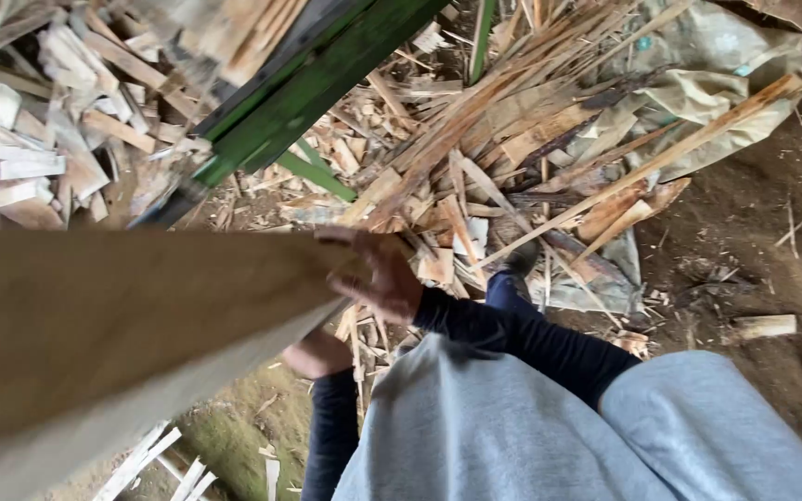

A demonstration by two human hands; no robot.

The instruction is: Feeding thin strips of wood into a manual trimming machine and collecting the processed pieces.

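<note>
Plank [113, 334] fills your view; right hand [378, 278] fingers curled on its end, left hand [316, 354] beneath, fingers hidden. Wood scraps [475, 158], green frame [317, 83] and sack [707, 93] crowd ground ahead.

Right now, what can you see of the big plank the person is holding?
The plank is a wide, pale brown wooden board with a smooth, plain face and a lighter, thick edge along its underside. It fills the lower left of the view, running in from the left edge, its near part blurred. The right hand grips its end from above, fingers over the top face; the left hand supports it from beneath. It is held up above the scrap-strewn ground.
</note>
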